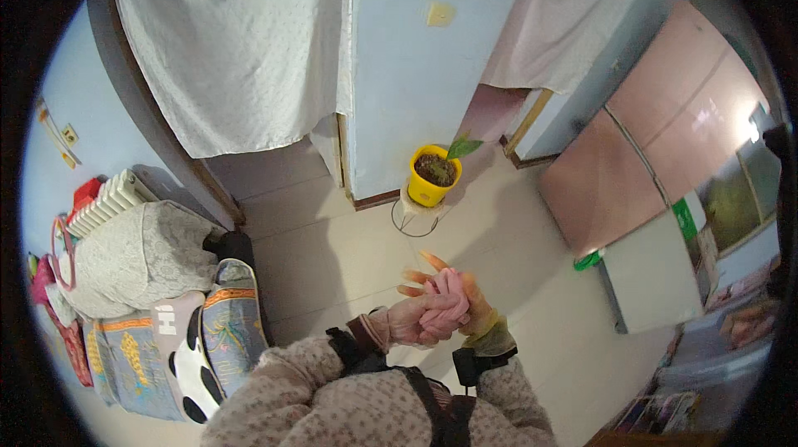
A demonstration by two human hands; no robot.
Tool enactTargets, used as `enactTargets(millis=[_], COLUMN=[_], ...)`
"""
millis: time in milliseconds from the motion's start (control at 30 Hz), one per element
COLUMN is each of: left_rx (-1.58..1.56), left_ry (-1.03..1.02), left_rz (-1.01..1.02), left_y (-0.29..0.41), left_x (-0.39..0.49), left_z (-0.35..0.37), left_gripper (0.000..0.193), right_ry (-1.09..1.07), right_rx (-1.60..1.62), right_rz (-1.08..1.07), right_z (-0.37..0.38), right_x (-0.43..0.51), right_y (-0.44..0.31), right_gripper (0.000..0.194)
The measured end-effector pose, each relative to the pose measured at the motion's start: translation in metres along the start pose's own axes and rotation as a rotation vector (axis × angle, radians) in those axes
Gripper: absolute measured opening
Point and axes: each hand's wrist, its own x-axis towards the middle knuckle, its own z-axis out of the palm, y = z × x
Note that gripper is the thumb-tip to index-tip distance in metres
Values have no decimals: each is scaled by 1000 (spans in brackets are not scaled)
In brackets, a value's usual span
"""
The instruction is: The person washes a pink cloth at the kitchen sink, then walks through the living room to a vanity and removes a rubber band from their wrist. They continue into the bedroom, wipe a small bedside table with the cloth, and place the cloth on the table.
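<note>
Both hands meet in front of the body, low in the middle of the head view. My left hand, bare, is closed on a crumpled pink cloth and presses it against the other palm. My right hand wears a translucent yellowish rubber glove with orange fingers. Its fingers are spread to the left behind the cloth, and its palm and thumb side touch the cloth. Part of its grip is hidden by the cloth.
A yellow flowerpot with one leafy plant stands on a wire stand by the wall corner. A covered sofa with cushions lies left. A pink refrigerator stands right. White curtains hang in the doorways.
</note>
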Motion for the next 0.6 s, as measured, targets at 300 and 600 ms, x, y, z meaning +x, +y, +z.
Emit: enactTargets(millis=[300,600], left_rx=[287,1040], left_ry=[31,584], left_rz=[-26,159], left_y=[165,340], left_x=[60,141], left_z=[1,-9], left_gripper=[41,27], right_ry=[284,338], right_rx=[33,-433], right_rz=[-168,-212], right_z=[-50,-139], right_x=[123,267], right_y=[-115,-227], right_gripper=[46,34])
